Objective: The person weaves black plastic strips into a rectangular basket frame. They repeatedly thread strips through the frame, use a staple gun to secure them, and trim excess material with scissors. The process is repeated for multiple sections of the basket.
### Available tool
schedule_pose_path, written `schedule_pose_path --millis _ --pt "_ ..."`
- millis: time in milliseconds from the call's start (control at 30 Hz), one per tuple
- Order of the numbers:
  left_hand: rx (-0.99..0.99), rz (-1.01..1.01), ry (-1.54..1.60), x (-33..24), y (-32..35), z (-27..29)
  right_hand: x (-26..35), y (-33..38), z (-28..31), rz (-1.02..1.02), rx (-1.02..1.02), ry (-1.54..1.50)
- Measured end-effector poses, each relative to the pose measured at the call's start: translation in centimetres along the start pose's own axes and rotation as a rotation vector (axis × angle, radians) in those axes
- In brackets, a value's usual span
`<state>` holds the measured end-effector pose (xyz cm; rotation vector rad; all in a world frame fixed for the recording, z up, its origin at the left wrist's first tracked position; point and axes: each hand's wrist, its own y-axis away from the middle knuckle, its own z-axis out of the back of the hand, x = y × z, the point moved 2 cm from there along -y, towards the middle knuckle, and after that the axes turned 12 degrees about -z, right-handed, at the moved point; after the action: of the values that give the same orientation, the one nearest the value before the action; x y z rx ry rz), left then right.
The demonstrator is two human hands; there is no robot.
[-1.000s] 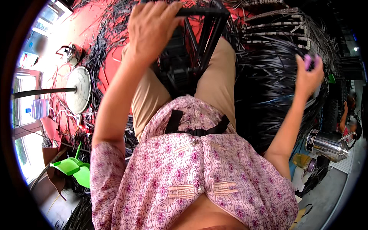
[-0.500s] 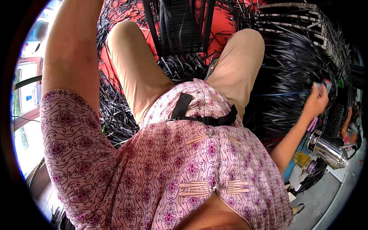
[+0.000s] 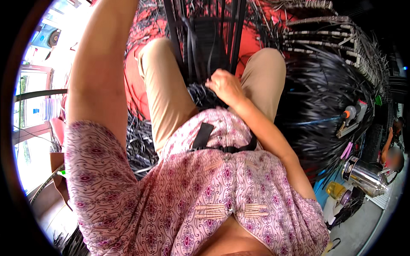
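Right hand at frame centre, fingers curled together on black strips bunched between knees, below black frame. Left hand out of frame (arm exits top left). Risk: strips slipping loose, one-handed hold only.

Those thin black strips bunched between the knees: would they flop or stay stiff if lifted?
The black strips look long, narrow and thin, so they would probably bend and droop, and feel light. The big pile fans out in curves, suggesting springy give. The right hand rests at them; its grip is unclear.
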<state>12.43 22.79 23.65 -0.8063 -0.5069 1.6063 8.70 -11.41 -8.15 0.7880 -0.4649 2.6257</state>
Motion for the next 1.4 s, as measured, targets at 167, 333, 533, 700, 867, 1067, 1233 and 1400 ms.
schedule_pose_path --millis 167,333,533,700,867,1067,1233,1400 --pt "0.007 0.095 -0.012 -4.8 3.5 1.9 5.2 1.6 7.5 0.069 0.049 -0.316" --pt "-0.081 -0.124 -0.19 -7.6 7.1 0.6 10.0 0.6 17.9 0.08 -0.092 -0.523" --pt "-0.083 -0.087 -0.179 -10.1 10.6 -0.1 12.9 -3.6 24.8 -0.031 -0.204 -0.664" --pt "-0.104 -0.096 -0.166 -11.4 11.6 -0.3 13.2 -11.4 27.3 0.175 -0.321 -0.438" --pt "-0.111 -0.104 -0.163 -11.8 11.6 -0.5 9.1 -20.1 25.1 0.139 -0.193 -0.569" --pt "-0.134 -0.124 -0.185 -11.6 12.2 -0.4 8.8 -21.7 24.6 0.067 -0.133 -0.537" --pt "-0.129 -0.118 -0.183 -11.9 12.1 -0.5 8.0 -22.4 24.1 0.034 -0.1 -0.532" --pt "-0.133 -0.135 -0.16 -12.3 12.1 -1.0 7.4 -23.5 24.2 -0.075 -0.078 -0.284"
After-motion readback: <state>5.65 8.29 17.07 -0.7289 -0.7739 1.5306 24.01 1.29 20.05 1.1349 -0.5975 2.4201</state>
